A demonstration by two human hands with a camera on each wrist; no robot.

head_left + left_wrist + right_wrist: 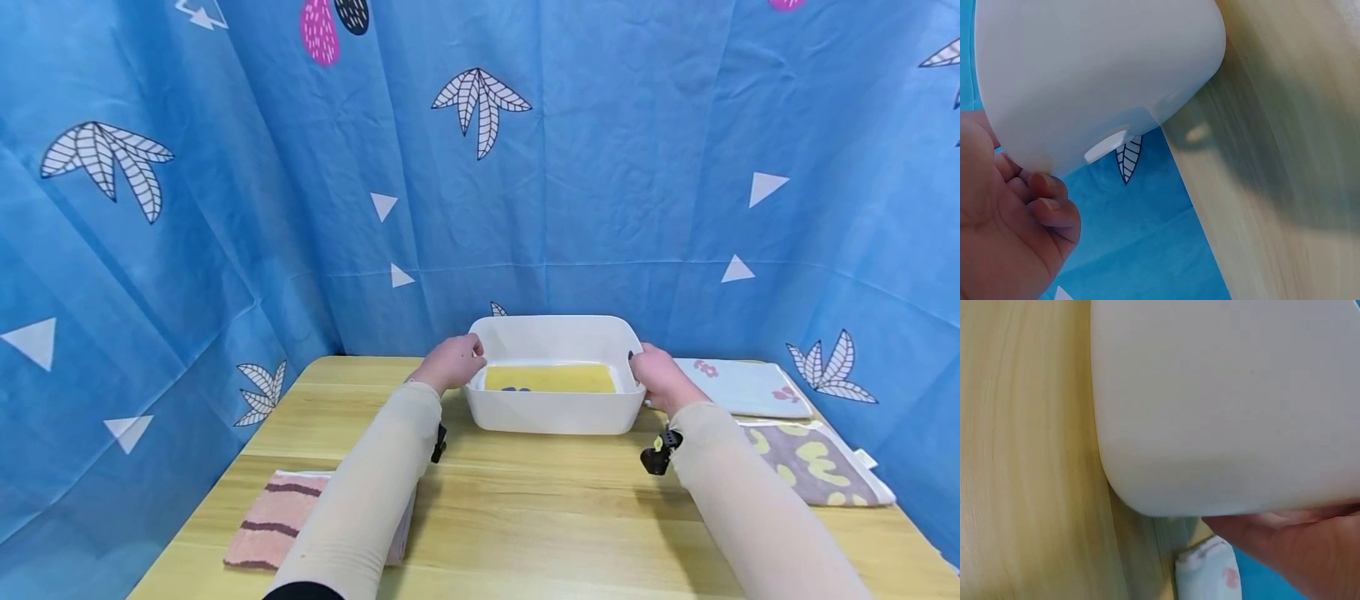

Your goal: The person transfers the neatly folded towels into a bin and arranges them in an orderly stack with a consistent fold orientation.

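Blue curtain (600,183) behind white bin (555,413), towels (813,462) on either side.

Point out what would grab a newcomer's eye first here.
The white bin at the table's far side, held at its ends by the left hand and right hand, with a yellow cloth inside. Behind it hangs a bright blue curtain printed with leaves and triangles.

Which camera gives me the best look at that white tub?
The head view: it shows nearly all of the white tub, rim and inside included. Each wrist view shows only part of its outside, cut off by the picture's edge.
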